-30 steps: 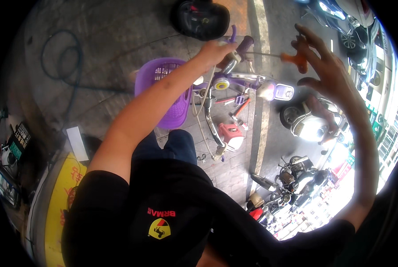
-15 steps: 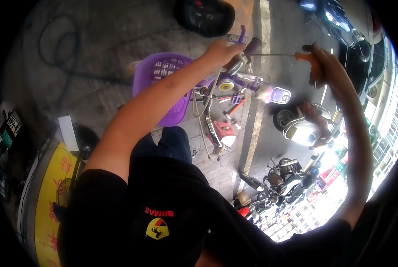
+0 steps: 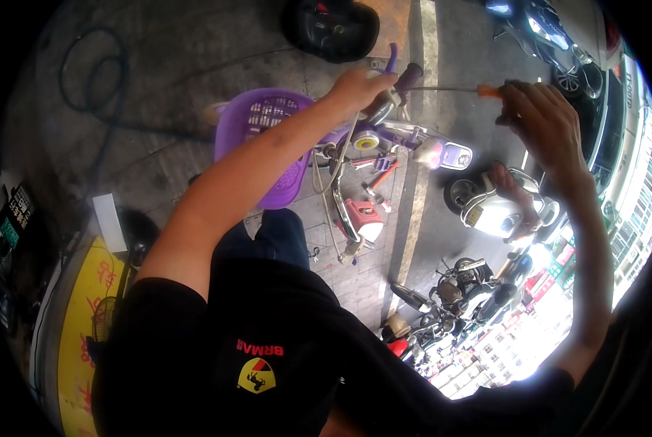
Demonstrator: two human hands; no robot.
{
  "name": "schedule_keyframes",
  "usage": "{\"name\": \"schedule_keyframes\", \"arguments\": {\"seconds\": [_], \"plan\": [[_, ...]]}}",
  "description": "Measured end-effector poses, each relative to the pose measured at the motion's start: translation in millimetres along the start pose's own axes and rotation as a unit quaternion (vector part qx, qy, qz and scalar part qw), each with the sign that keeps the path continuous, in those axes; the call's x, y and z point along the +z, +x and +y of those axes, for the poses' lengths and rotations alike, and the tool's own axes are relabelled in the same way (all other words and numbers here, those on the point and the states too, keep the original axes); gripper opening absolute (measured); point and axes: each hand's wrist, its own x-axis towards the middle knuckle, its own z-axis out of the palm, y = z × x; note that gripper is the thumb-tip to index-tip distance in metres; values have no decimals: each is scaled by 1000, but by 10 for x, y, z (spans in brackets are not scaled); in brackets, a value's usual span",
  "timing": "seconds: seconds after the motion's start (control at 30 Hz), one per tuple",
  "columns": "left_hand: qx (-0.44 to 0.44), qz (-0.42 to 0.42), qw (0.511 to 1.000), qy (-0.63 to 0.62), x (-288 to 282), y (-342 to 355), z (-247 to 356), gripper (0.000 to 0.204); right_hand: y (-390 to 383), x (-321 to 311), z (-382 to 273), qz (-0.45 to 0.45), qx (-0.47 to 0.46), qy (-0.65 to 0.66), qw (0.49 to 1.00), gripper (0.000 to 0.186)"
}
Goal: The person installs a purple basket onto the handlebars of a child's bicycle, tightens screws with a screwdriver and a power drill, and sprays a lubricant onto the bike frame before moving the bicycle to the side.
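Observation:
A small purple and white bicycle (image 3: 398, 137) stands in front of me. My left hand (image 3: 358, 89) is closed on its handlebar, beside a purple brake lever (image 3: 392, 58) and a dark purple grip (image 3: 410, 75). In my right hand (image 3: 540, 113) is a long-shafted screwdriver (image 3: 488, 92) with an orange handle. Its shaft runs level to the left, and the tip meets the handlebar by the grip; the exact contact is too small to see. A purple basket (image 3: 227, 127) is fixed at the bicycle's front, partly behind my left forearm.
A hammer (image 3: 377, 186) and a red box (image 3: 362, 215) lie on the paving below the bicycle. Several motorcycles and scooters, including a white scooter (image 3: 497, 207), are to the right. A black seat-like shell (image 3: 331, 29) lies at the far side. A dark hose (image 3: 118, 87) curls at left.
My right hand has turned and its fingers have shifted around the orange handle, covering more of it. My left hand keeps its hold on the handlebar.

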Motion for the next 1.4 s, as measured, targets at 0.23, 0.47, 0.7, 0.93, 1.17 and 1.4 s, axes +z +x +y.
{"name": "schedule_keyframes", "arguments": {"seconds": [0.23,0.47,0.7,0.93,1.17,1.4], "plan": [[-5,1,1000,-16,51,12,-12,37,115,175,-74,-27,498,485,718,42],[-11,4,1000,10,10,16,-7,38,-136,-8,-161,-12,257,194,947,52],[-15,6,1000,-8,14,6,-25,38,1,-95,-42,-58,42,-45,996,62],[-3,-14,999,30,-23,57,-126,40,-64,179,15,-131,540,462,692,40],[-20,-12,1000,15,-39,13,-35,43,-118,184,-76,6,426,398,813,38],[-20,-29,999,12,-36,14,-27,40,-169,160,-5,-35,82,-34,995,53]]}}
